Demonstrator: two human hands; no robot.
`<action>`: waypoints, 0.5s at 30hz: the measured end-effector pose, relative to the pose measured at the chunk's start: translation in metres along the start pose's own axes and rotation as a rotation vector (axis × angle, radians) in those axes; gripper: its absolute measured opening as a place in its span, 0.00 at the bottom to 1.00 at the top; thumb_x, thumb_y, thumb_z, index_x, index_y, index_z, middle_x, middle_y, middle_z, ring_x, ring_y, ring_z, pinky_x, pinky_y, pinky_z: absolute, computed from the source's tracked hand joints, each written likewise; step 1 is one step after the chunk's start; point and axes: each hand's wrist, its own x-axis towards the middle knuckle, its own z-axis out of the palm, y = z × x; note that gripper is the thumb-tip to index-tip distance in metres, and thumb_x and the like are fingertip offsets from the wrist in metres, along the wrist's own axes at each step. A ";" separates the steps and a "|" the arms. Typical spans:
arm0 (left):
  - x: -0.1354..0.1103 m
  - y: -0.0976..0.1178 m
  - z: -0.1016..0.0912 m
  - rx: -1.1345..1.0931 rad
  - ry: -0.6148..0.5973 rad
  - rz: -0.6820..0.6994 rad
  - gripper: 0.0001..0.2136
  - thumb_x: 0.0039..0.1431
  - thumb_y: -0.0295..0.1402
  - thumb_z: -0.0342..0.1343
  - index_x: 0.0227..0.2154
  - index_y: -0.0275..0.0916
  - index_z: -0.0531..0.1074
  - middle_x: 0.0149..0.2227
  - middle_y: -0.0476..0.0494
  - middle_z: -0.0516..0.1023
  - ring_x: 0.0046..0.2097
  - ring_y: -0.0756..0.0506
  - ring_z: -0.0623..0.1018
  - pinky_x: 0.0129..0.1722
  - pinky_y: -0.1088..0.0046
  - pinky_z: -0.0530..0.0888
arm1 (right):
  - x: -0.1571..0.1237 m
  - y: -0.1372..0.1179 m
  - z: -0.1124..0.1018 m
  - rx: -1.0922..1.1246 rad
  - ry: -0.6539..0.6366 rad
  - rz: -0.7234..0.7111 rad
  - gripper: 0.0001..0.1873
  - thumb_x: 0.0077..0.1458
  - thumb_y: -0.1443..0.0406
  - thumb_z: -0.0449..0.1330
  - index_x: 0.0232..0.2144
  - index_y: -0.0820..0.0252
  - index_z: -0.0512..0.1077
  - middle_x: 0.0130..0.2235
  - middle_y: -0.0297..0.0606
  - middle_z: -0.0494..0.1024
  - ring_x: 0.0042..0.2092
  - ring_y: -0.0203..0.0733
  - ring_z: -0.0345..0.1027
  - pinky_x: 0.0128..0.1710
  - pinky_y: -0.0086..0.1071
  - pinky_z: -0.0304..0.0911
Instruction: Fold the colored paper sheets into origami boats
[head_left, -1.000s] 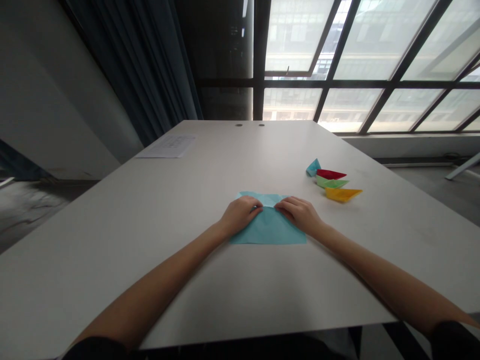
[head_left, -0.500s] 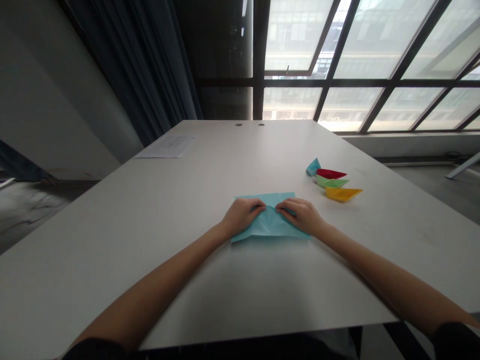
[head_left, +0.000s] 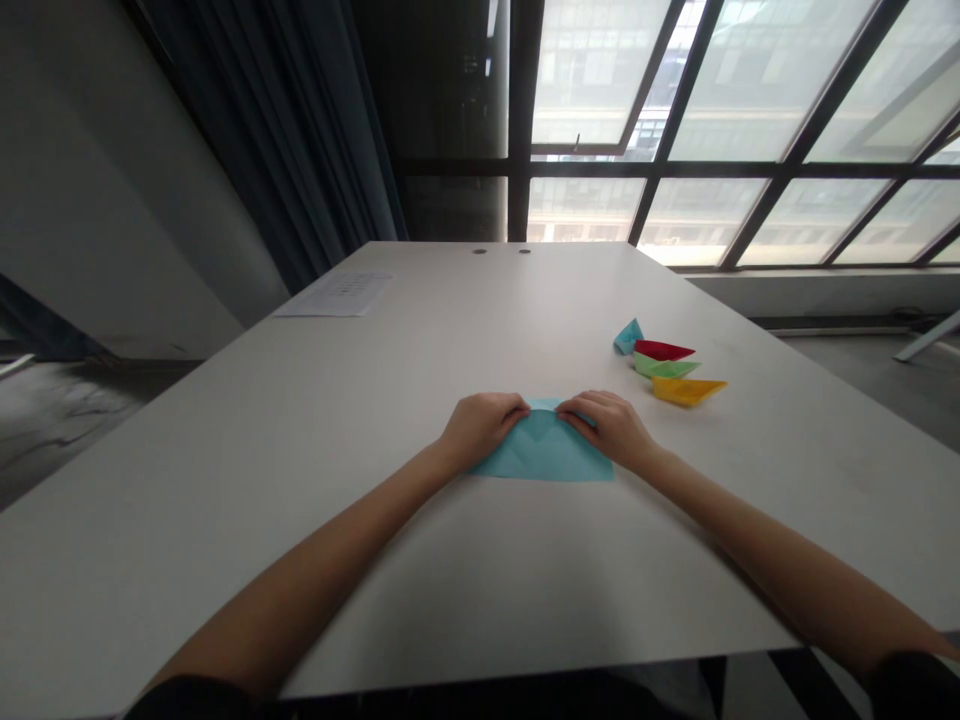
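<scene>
A light blue sheet of paper (head_left: pixel 546 452) lies on the table in front of me, with a crease showing near its upper middle. My left hand (head_left: pixel 486 428) pinches its far part on the left, thumb and fingers pressed together. On the right, my right hand (head_left: pixel 606 430) pinches the same paper in a like way, a small gap away from the left fingertips. Both hands cover parts of the sheet's sides. Its near edge is straight and rests close to the tabletop.
Right of the hands sit folded paper pieces: a blue one (head_left: pixel 628 337), a red one (head_left: pixel 664 350), a green one (head_left: pixel 666 367) and a yellow one (head_left: pixel 687 391). A printed sheet (head_left: pixel 337 295) lies at the far left of the white table (head_left: pixel 360 580).
The paper's far part, spread flat beyond my fingers before, now shows only as a narrow strip between them. The near edge has come down flatter. Both hands stay in nearly the same place.
</scene>
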 end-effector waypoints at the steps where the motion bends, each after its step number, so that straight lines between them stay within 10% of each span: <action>1: 0.000 -0.001 0.000 0.010 0.002 0.002 0.12 0.58 0.38 0.45 0.36 0.43 0.72 0.35 0.48 0.77 0.37 0.46 0.75 0.35 0.74 0.67 | 0.000 0.001 0.000 0.000 -0.001 0.004 0.11 0.57 0.62 0.49 0.33 0.57 0.71 0.33 0.37 0.76 0.35 0.38 0.68 0.39 0.32 0.59; 15: 0.010 -0.029 -0.024 -0.585 0.020 -0.186 0.13 0.49 0.40 0.53 0.31 0.35 0.74 0.31 0.44 0.77 0.34 0.46 0.75 0.33 0.73 0.70 | -0.004 0.037 -0.017 0.362 0.145 0.055 0.27 0.53 0.66 0.52 0.55 0.53 0.53 0.53 0.46 0.61 0.44 0.42 0.64 0.41 0.37 0.63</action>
